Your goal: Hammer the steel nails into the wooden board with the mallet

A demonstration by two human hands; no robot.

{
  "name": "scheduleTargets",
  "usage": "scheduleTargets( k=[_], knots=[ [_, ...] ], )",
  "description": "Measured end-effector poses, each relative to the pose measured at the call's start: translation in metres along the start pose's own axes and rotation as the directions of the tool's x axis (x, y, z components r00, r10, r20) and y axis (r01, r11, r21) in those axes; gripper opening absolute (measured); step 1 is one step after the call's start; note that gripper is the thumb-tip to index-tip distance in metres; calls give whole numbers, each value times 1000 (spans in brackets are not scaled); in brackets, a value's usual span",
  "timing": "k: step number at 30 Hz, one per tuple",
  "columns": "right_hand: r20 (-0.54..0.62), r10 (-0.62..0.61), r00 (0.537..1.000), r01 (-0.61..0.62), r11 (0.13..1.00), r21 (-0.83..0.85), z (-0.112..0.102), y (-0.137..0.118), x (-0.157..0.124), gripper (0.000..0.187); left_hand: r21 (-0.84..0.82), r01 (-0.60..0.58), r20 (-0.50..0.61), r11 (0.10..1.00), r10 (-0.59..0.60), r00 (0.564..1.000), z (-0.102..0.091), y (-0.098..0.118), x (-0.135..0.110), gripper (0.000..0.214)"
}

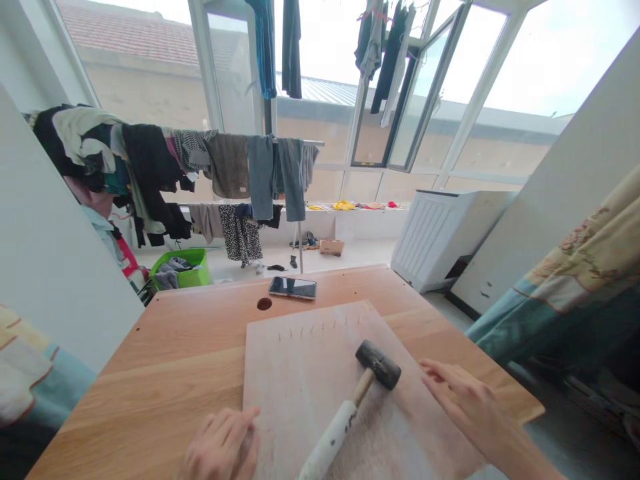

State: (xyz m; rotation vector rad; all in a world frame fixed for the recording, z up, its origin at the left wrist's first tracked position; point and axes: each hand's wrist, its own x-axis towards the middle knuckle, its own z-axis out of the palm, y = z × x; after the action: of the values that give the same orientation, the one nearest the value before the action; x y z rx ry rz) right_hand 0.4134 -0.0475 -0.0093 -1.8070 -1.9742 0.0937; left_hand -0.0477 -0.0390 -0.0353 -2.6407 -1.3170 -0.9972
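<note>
A pale wooden board (280,387) lies on the table, with a row of several thin nails (323,327) standing upright near its far edge. Across the board rests a mallet (379,365) with a black head; its wooden handle, wrapped in white, runs toward me. My left hand (220,445) is at the board's left edge, fingers loosely bent and index fingertip by the edge. On the opposite side, my right hand (463,403) lies along the right edge with its fingers stretched out. Neither hand touches the mallet.
The wooden table (165,360) has a round hole (264,304) near a phone (293,288) at its far side. Beyond stand a green basket (193,270), a rack of clothes (227,167) and a white appliance (425,237). Curtains (565,280) hang at right.
</note>
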Motion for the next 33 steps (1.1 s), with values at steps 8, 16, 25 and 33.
scheduleTargets(
  k=[8,16,25,33],
  knots=[
    [114,-137,984,111,971,214,38,-49,145,28,-300,374,117,877,-356,927,30,-27,99,31],
    [149,-207,967,176,964,199,47,-57,164,28,-430,434,124,792,-425,897,50,-41,125,18],
    [221,-285,933,241,948,207,47,-76,169,21,-476,374,153,796,-343,927,63,-33,135,16],
    [311,-272,911,224,957,183,50,-94,172,15,-466,346,141,814,-318,938,66,-31,142,8]
  ],
)
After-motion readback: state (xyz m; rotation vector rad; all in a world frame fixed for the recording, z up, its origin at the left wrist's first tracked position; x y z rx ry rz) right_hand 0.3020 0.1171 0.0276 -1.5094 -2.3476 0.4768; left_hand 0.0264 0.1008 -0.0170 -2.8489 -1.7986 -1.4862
